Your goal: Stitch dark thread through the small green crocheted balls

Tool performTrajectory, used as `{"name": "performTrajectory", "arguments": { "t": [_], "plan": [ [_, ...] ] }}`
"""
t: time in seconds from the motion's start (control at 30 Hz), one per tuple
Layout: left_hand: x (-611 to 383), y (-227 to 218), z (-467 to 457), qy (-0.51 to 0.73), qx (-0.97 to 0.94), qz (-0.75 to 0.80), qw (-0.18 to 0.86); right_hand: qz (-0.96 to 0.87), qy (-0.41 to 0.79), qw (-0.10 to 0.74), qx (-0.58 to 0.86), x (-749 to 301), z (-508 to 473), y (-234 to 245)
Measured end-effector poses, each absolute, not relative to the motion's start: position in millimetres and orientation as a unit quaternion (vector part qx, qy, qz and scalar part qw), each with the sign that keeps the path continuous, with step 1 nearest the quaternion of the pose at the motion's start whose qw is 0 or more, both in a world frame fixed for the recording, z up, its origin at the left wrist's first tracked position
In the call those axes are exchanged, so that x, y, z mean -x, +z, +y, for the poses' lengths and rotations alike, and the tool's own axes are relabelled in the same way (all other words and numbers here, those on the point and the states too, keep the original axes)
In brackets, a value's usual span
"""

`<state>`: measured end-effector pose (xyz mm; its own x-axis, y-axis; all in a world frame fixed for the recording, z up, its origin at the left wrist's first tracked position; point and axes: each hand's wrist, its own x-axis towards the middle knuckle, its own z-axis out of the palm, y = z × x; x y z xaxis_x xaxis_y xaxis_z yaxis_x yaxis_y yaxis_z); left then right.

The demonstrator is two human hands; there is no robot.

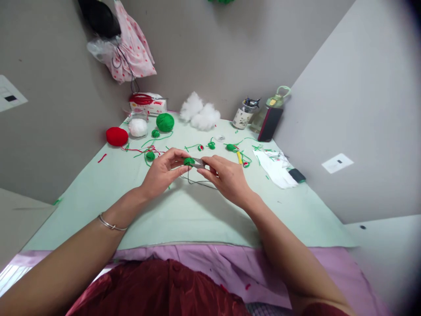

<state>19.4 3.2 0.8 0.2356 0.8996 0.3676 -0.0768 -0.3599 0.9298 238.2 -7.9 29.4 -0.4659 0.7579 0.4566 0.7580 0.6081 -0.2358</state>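
Between the fingertips of my left hand (166,169) is a small green crocheted piece (188,161). My right hand (226,176) grips grey metal thread snips (199,163), mostly covered by the fingers, with the blades at the green piece's right side. A dark thread (189,174) hangs below the piece and trails right beneath my right hand. Both hands are raised over the table's middle. Just left of my left hand lies a green crocheted ball (150,156). Beyond my right hand are another green piece (231,147) and a yellow tool (239,157).
Red yarn (117,136), white yarn (138,127) and green yarn (165,122) stand at the back left. White stuffing (200,113) lies at the back. At right are a pen cup (242,116), a bottle (275,101), a phone (270,124) and white paper (274,169) with green scraps.
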Motion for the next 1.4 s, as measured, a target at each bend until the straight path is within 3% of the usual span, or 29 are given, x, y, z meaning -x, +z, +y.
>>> {"name": "performTrajectory", "arguments": {
  "t": [0.73,1.03,1.1,1.2,1.27,1.4],
  "plan": [
    [-21,-4,2,0.505,-0.648,0.331,0.465,-0.853,0.080,0.236,0.459,-232,-9,22],
    [-17,-1,6,0.503,-0.646,0.347,0.458,-0.779,0.216,0.303,0.504,-273,0,47],
    [-14,1,8,0.510,-0.637,0.358,0.455,-0.764,0.180,0.253,0.566,-300,4,52],
    [-9,5,13,0.516,-0.621,0.383,0.449,-0.725,0.099,0.094,0.675,-334,8,50],
    [-3,7,19,0.515,-0.615,0.410,0.433,-0.699,0.049,0.036,0.712,-345,10,45],
    [16,6,32,0.514,-0.626,0.483,0.333,-0.749,0.029,0.120,0.651,-326,7,41]
  ]
}}
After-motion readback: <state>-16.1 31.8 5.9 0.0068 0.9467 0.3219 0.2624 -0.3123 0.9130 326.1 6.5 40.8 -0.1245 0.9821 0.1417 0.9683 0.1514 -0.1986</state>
